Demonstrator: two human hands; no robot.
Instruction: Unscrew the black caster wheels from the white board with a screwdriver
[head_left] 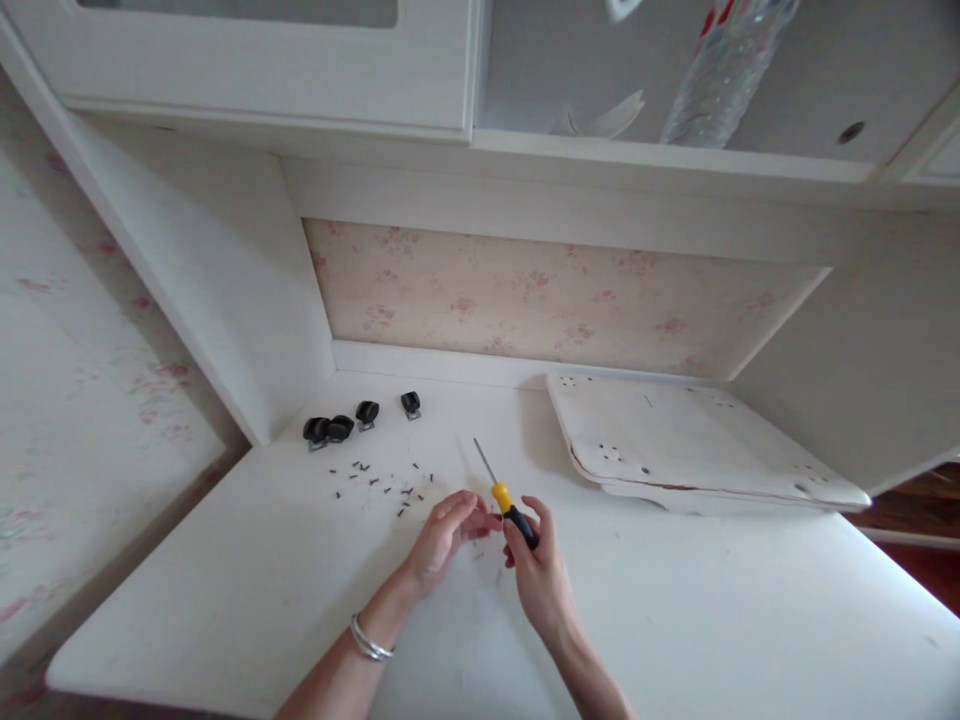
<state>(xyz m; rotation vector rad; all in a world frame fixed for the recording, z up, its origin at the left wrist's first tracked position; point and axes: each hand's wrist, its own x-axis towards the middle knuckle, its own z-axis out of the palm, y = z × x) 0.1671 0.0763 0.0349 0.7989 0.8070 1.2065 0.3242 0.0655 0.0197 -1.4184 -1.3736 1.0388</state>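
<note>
In the head view, my right hand (pixel 538 565) is closed round a screwdriver (pixel 502 494) with a yellow and black handle. Its thin metal shaft points up and to the left, above the white desktop. Beside the handle is my left hand (pixel 450 535), a silver bangle (pixel 370 640) on its wrist. The left fingers are loosely curved and apart, their tips close to the handle; whether they touch it I cannot tell. Several small dark screws (pixel 373 482) lie scattered to the left of my hands. Behind them stand several black caster wheels (pixel 367 413) with metal plates.
A white board (pixel 660 430) with rounded corners and groups of screw holes lies at the right rear of the desk (pixel 225 590). Overhead, a white cabinet (pixel 300 80) and an open shelf with a plastic bottle (pixel 727 75) overhang the desktop. A side panel (pixel 217 270) bounds the left.
</note>
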